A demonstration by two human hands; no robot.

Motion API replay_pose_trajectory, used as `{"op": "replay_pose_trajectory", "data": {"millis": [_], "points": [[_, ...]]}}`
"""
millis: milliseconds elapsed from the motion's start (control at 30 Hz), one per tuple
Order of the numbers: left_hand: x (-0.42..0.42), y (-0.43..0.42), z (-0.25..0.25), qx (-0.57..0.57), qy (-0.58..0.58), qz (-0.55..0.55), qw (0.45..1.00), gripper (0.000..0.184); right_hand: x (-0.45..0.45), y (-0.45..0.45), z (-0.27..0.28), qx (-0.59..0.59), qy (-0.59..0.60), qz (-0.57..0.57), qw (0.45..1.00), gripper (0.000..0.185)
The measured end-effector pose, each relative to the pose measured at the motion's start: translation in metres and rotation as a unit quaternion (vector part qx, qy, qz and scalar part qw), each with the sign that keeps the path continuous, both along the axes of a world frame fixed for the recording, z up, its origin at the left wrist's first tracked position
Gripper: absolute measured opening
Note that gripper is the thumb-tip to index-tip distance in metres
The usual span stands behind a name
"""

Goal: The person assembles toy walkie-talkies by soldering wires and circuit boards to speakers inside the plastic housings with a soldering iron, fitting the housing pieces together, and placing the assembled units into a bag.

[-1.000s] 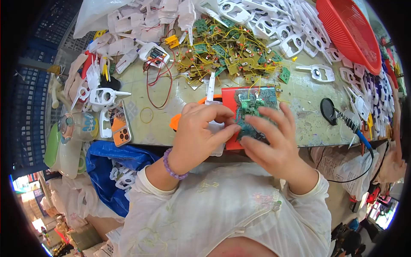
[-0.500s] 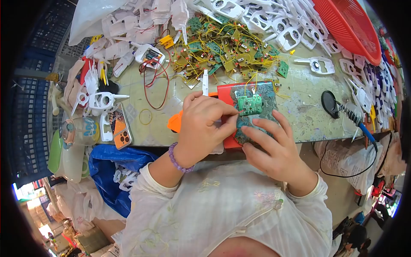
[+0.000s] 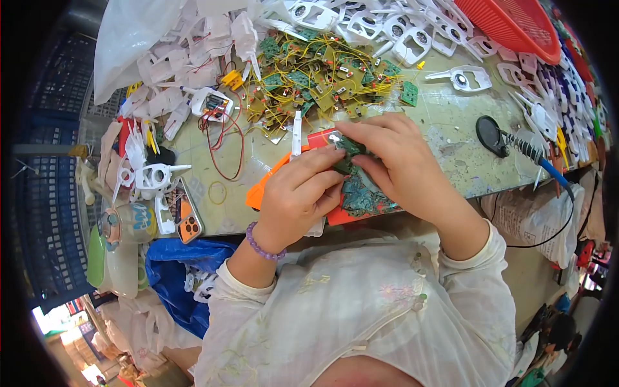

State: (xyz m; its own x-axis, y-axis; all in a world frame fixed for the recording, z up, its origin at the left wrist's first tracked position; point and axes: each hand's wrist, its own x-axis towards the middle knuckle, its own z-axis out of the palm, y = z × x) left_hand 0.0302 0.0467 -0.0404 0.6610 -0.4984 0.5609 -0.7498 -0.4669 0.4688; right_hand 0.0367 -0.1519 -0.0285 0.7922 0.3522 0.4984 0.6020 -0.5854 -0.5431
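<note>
A small green circuit board (image 3: 350,147) is pinched between both hands above a worn red pad (image 3: 319,138) with a scuffed grey-green surface. My left hand (image 3: 303,193) wears a purple bead bracelet and grips the board's left side with fingertips together. My right hand (image 3: 400,164) holds the board from the right, thumb and fingers closed on it. Fingers hide much of the board. Left of the pad lie an orange object (image 3: 261,187) and an upright white plastic strip (image 3: 296,132).
A heap of circuit boards with yellow wires (image 3: 322,80) lies behind the hands. White plastic housings (image 3: 393,29) and a red basket (image 3: 516,29) are at the back. A soldering iron (image 3: 548,169) rests in its coiled stand at right; a phone (image 3: 188,216) lies left.
My right hand has moved up and left and closed on the circuit board. The board has come up off the pad and tilted between both hands. The camera view has shifted slightly.
</note>
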Motion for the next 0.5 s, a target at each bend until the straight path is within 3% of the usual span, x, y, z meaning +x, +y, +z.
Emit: {"op": "replay_pose_trajectory", "data": {"millis": [367, 500], "points": [[-0.001, -0.007, 0.001, 0.029, -0.045, 0.011, 0.998, 0.019, -0.003, -0.001, -0.008, 0.006, 0.012, 0.011, 1.000, 0.042], [-0.002, -0.007, 0.000, 0.010, -0.035, 0.013, 0.999, 0.018, -0.008, -0.013, -0.009, 0.100, -0.007, -0.017, 0.995, 0.041]]}}
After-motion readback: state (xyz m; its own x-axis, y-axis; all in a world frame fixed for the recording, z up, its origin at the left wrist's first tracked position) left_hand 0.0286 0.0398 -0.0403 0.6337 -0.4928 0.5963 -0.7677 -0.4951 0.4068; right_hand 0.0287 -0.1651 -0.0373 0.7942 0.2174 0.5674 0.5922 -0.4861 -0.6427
